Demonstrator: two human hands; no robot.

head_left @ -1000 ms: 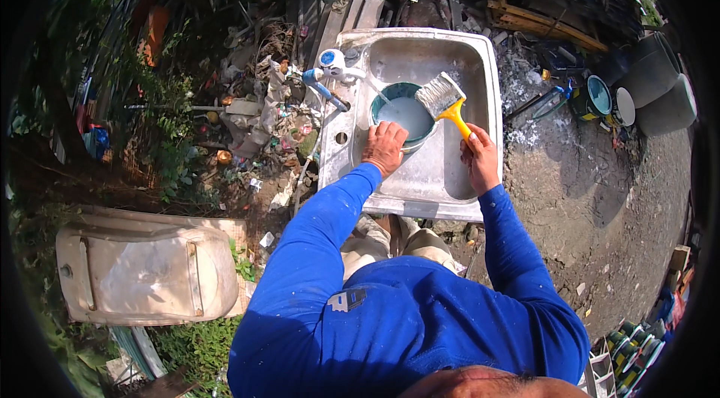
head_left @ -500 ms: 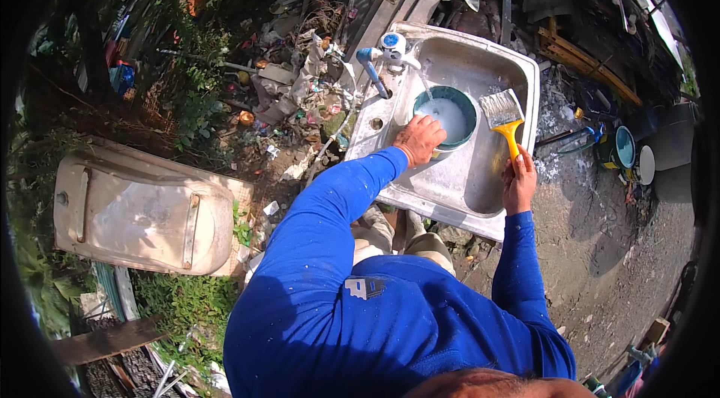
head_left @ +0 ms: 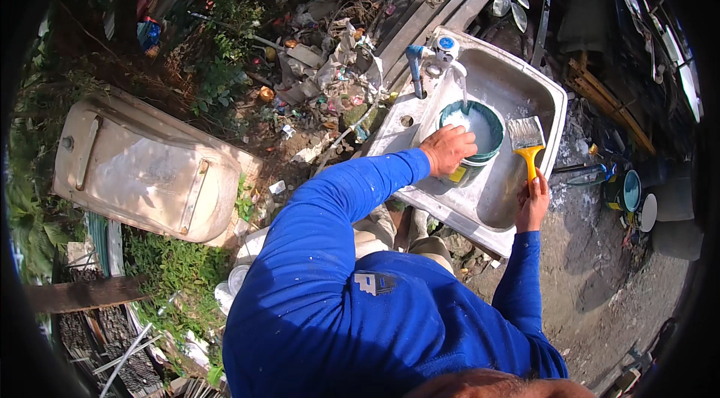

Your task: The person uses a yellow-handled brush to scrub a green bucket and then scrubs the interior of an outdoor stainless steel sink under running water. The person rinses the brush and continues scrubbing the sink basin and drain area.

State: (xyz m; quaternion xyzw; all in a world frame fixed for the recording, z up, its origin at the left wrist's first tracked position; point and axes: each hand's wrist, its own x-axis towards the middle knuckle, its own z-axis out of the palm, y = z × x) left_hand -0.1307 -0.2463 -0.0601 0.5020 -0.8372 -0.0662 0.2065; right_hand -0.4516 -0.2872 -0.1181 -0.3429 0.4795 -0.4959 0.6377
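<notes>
My left hand [head_left: 448, 149] is closed on the near left rim of a dark green bucket [head_left: 491, 154] standing in a metal sink [head_left: 517, 61]. Cloudy white liquid [head_left: 480, 127] fills much of the bucket. Above its far side, water runs from a white tap [head_left: 447, 53] with a blue top. In my right hand [head_left: 532, 207] is a wide paintbrush [head_left: 529, 151], held by its yellow handle. Its bristles point up and away over the sink's right part, to the right of the bucket, and look coated whitish.
A blue pipe elbow [head_left: 415, 68] rises beside the tap. On the left lies an upturned beige basin [head_left: 142, 173]. Litter [head_left: 322, 68] and planks [head_left: 420, 23] cover the ground behind. Several buckets [head_left: 631, 192] stand right of the sink, on bare ground [head_left: 592, 270].
The view has turned, so the sink appears further right and tilted. More of the bucket's near side shows. Both hands keep their holds on bucket and paintbrush.
</notes>
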